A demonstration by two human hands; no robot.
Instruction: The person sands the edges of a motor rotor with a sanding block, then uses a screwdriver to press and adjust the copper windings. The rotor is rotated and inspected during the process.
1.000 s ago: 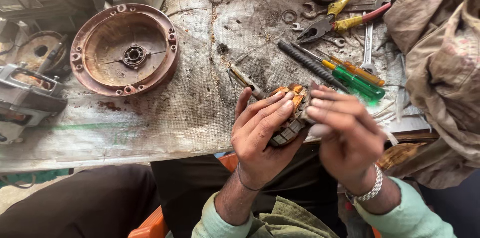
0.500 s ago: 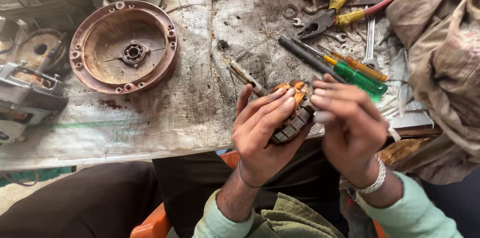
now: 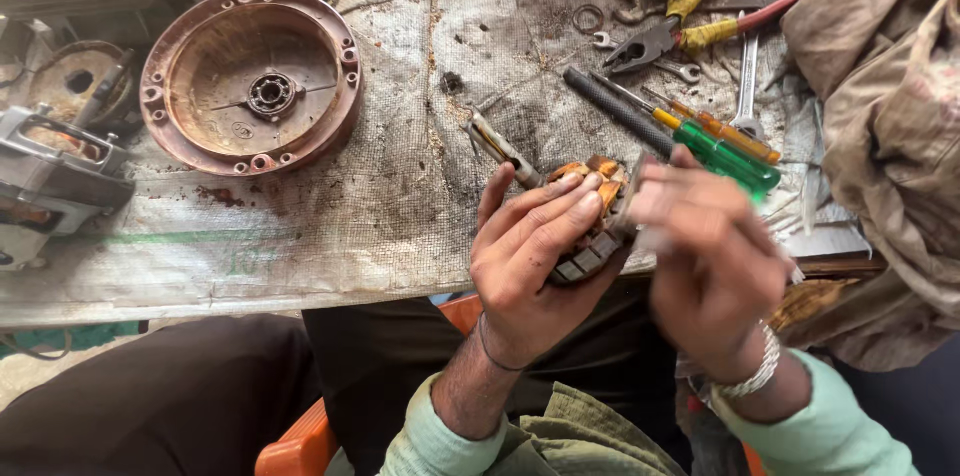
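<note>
The left hand (image 3: 530, 256) gripped the copper-wound motor core (image 3: 590, 226) just past the bench edge (image 3: 300, 291), its long axis tilted up-right, while the blurred right hand (image 3: 710, 256) pressed curled fingers against its upper end.

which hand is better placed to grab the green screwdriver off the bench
Right, probably. The right hand sits just below the green screwdriver and looks free of any large load, though it is blurred. The left hand is wrapped around the motor armature and lies farther away.

Round rusty motor cover (image 3: 250, 81) left on bench; pliers (image 3: 690, 21), green screwdriver (image 3: 725, 158) right.
</note>
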